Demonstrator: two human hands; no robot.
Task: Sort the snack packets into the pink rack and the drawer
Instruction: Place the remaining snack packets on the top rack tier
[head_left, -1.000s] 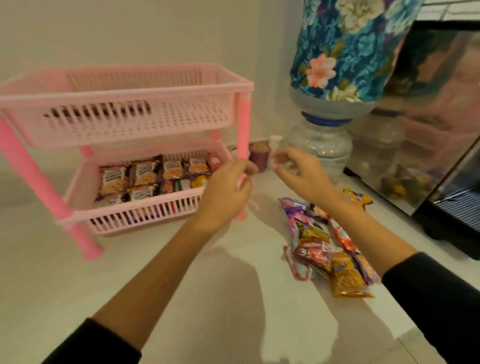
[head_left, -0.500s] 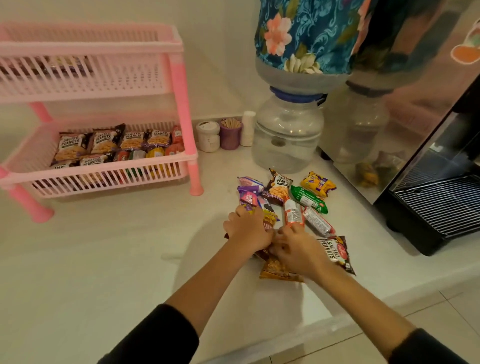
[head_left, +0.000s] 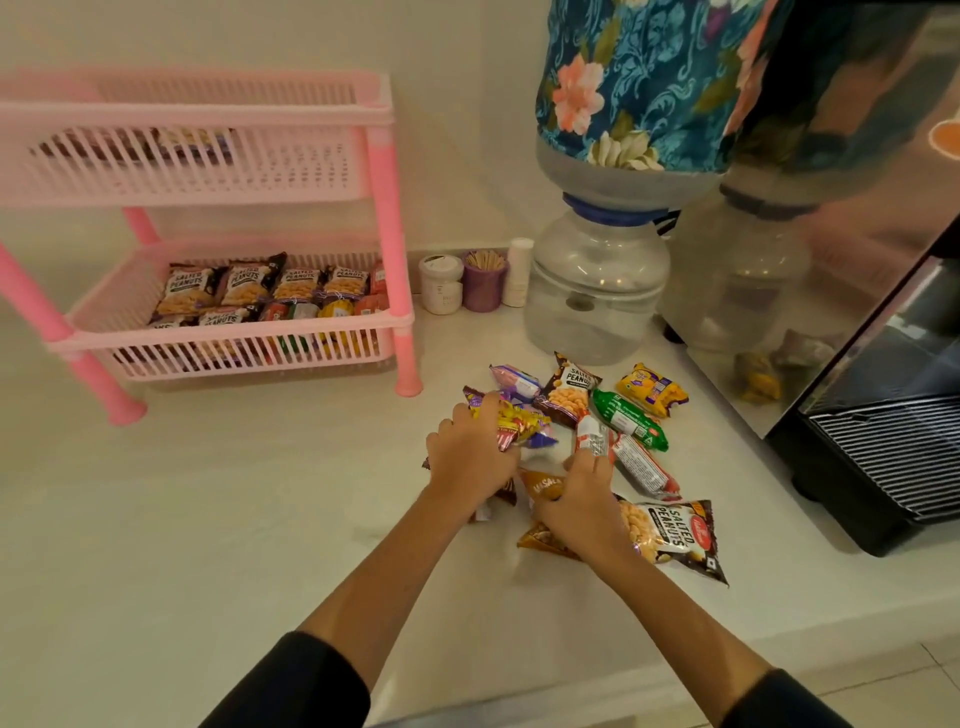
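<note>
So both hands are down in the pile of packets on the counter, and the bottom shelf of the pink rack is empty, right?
Not quite. The head view shows the bottom shelf of the pink rack holding packets. Both the left hand and right hand are in the pile.

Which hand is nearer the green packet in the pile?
Right. The right hand lies just below and left of the green packet, fingertips by the red-and-white packet beside it; the left hand sits farther left, on the purple-yellow packets.
</note>
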